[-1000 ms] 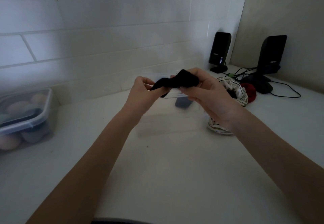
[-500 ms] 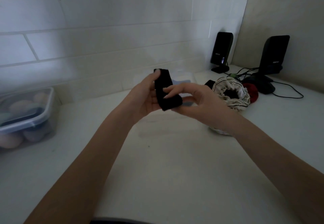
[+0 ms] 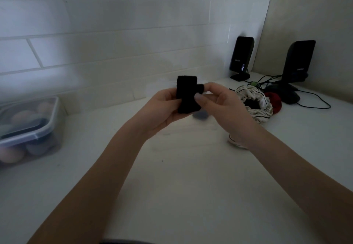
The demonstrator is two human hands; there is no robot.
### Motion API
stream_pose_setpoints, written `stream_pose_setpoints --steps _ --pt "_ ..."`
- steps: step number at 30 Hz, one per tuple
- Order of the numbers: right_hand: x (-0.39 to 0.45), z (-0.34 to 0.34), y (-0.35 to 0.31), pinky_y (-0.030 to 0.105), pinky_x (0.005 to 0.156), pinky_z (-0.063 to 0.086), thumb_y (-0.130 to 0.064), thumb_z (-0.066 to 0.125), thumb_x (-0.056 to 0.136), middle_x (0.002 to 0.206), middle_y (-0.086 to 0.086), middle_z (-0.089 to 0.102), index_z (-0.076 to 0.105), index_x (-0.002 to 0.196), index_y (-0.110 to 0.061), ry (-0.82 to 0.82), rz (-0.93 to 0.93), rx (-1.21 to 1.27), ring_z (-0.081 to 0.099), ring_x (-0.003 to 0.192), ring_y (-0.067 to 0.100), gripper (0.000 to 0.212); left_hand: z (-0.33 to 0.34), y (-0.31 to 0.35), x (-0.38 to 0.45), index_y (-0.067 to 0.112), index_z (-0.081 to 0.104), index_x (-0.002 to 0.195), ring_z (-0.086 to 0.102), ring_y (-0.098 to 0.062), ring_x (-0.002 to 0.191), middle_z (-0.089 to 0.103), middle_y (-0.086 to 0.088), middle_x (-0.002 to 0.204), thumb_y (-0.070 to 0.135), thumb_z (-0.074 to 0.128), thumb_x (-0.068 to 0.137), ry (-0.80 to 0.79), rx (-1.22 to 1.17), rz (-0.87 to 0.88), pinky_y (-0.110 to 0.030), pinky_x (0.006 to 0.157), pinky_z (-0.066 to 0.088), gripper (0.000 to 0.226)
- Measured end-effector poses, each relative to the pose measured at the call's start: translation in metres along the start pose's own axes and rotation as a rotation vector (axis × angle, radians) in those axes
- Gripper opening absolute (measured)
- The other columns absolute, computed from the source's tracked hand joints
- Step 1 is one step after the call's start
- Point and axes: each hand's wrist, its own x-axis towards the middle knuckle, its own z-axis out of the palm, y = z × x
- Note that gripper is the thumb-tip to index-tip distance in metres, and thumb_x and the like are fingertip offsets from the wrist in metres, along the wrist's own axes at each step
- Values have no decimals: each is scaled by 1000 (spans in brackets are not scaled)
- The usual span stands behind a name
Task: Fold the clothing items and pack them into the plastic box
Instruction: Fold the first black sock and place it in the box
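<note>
A small black cloth item (image 3: 186, 94), folded into an upright strip, is held in the air above the white counter. My left hand (image 3: 162, 110) grips it from the left and below. My right hand (image 3: 223, 106) pinches its right edge with thumb and fingers. Behind my hands a clear plastic box (image 3: 210, 124) is barely visible, with a dark blue item (image 3: 200, 115) inside. To the right lies a pile of clothing: a white striped piece (image 3: 256, 102), a black piece in its middle and a red piece (image 3: 274, 101).
A lidded clear container (image 3: 30, 127) with rounded items stands at the left by the tiled wall. Two black speakers (image 3: 241, 57) (image 3: 298, 62) with cables stand at the back right corner. The white counter (image 3: 191, 177) spreads toward me.
The black item went from a stretched, crumpled strip to a compact upright fold. My right hand shifted from lying over it to pinching its right edge.
</note>
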Motion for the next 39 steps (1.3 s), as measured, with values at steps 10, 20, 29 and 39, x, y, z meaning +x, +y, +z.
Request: stream_pose_setpoints --steps 10,20,29,39 --pt "-3 0 -8 11 52 47 -12 49 96 59 -7 68 52 91 -9 98 1 87 60 55 5 6 6 2 -1 14 63 106 72 -20 91 75 -2 96 14 45 96 -61 7 -93 -24 78 57 21" --pt "-8 -3 -8 29 83 47 -1 48 67 104 12 67 57 97 -11 -174 -99 -90 61 102 18 33 -4 4 -1 0 61 98 72 -9 72 75 -3 79 -8 43 87 -41 -134 -155 -17 67 56 23" --pt "-3 -6 5 38 88 50 -26 70 76 98 3 72 70 96 -12 -20 -206 -512 65 96 18 24 -4 2 3 -4 55 120 71 -10 71 68 -12 95 -5 41 89 56 -182 -164 -18 68 57 34" --pt "5 -4 5 24 57 33 -30 59 89 67 9 52 65 87 3 90 57 -222 43 59 9 34 4 0 -1 15 65 101 72 -17 88 76 -4 89 -7 49 88 62 112 41 -23 76 58 31"
